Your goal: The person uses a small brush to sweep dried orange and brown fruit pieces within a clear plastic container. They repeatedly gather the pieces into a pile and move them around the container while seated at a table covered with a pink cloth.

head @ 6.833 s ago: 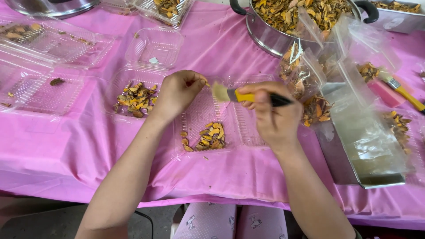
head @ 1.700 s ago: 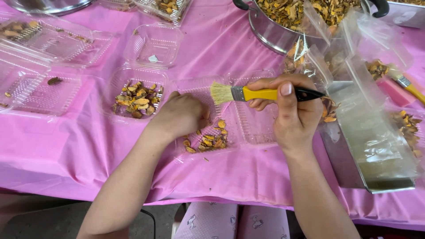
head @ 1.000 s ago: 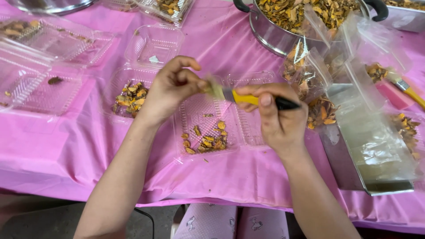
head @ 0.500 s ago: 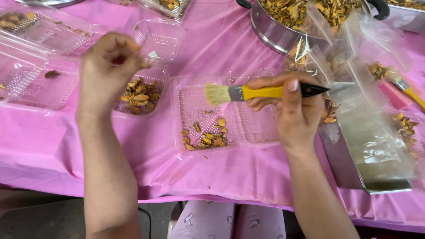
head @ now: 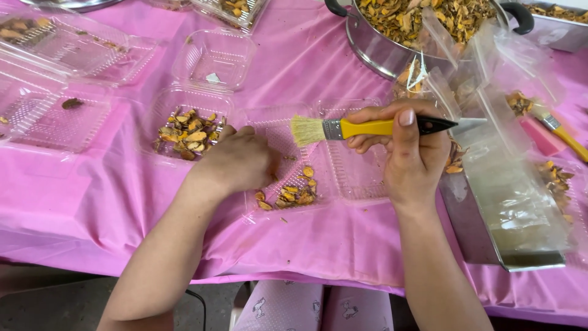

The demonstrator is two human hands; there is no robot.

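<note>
Yellow-handled flat brush [head: 367, 128] gripped in right hand [head: 407, 153], bristles over clear plastic clamshell tray [head: 355, 178] near tabletop's front edge. Left hand [head: 239, 160] curled, fingertips on tray's dried orange pieces [head: 288, 193].

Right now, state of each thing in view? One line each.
Left hand: fingers down among the chips in the open clamshell tray.
Right hand: gripping the yellow-handled brush, level above that tray.
Dried chips: small pile in the tray.
Second tray: open, partly filled.
Steel pot: uncovered, heaped full.
Small empty tray: open.
</note>
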